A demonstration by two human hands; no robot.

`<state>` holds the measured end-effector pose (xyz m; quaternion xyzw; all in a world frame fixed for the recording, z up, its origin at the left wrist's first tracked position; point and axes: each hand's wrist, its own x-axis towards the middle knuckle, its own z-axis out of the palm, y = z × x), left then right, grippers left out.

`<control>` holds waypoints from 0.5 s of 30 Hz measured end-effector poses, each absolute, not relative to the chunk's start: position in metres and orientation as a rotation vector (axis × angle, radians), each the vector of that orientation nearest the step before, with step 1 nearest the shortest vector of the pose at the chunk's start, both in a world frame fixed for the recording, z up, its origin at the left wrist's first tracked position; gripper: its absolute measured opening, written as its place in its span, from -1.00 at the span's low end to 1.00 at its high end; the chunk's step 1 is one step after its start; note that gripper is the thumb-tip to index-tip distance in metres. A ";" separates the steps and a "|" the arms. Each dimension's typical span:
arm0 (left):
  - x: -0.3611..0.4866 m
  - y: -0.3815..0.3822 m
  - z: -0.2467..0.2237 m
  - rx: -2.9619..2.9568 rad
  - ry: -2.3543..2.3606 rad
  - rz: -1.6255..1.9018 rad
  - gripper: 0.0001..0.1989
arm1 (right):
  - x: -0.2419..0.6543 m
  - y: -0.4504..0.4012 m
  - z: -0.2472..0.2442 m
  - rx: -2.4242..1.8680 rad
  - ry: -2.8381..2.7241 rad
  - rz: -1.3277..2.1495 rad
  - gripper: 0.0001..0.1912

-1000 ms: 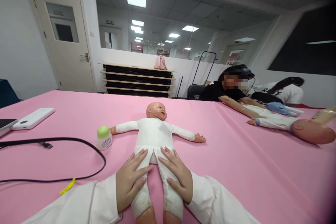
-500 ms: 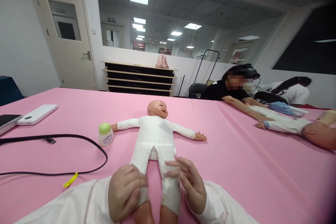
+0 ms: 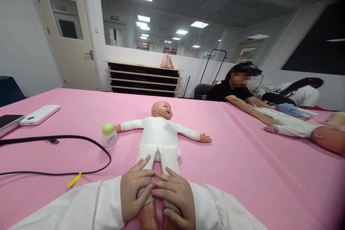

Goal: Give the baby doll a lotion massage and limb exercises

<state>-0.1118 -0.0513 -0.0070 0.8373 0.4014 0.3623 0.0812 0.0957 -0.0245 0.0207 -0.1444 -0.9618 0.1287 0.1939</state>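
From here I see a white device (image 3: 40, 115) and a looping black cable (image 3: 67, 137) toward the worktop's (image 3: 229, 169) left edge, a green-capped jar (image 3: 109, 137) just beside the doll's (image 3: 159, 133) outstretched arm, a second doll (image 3: 293, 128) near the right edge. The first lies mid-worktop, head toward the far edge; left hand (image 3: 134, 194) and right hand (image 3: 178, 194) rest flattened, fingers loosely spread, across its legs.

Bald baby doll (image 3: 159, 136) in white, just flat on its back, arms flung wide, head toward the table (image 3: 242, 172)'s far edge.
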 end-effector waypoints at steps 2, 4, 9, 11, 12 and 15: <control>-0.109 -0.057 -0.003 2.493 1.123 1.147 -0.71 | 0.095 -0.027 0.023 -0.302 -2.650 0.397 -0.58; -0.107 -0.063 0.002 2.493 1.011 1.291 -0.73 | 0.096 -0.029 0.023 -0.215 -2.547 0.448 -0.61; -0.115 -0.070 0.013 2.448 0.778 1.509 -0.77 | 0.105 -0.029 0.022 -0.300 -2.196 0.597 -0.65; -0.119 -0.065 0.012 2.416 0.872 1.495 -0.74 | 0.106 -0.026 0.020 -0.438 -2.123 0.537 -0.65; -0.120 -0.061 0.009 2.390 0.987 1.483 -0.72 | 0.106 -0.023 0.018 -0.504 -2.116 0.491 -0.64; -0.118 -0.046 -0.005 2.289 1.420 1.414 -0.66 | 0.103 -0.013 0.011 -0.665 -2.257 0.340 -0.53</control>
